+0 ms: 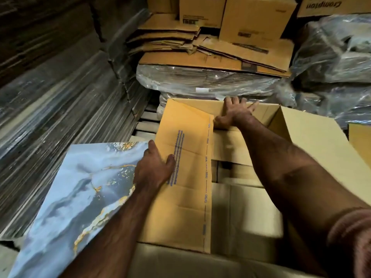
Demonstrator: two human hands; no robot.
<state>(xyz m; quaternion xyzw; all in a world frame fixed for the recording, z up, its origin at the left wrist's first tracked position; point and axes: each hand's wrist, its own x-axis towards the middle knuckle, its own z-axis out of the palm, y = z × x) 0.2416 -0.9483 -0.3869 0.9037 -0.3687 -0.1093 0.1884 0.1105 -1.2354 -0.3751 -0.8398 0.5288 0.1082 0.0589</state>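
As left hand (154,169) grips flap (186,201) (edge), right hand (234,114) presses wall (200,106).

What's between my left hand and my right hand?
In the head view, the printed cardboard flap, folded inward, spans the stretch from left hand to right hand.

Tile (80,187): left of the box (313,141).
Flat boxes (200,47): behind it, on a wrapped pile (200,79).
In the box: maybe smaller boxes (247,199).
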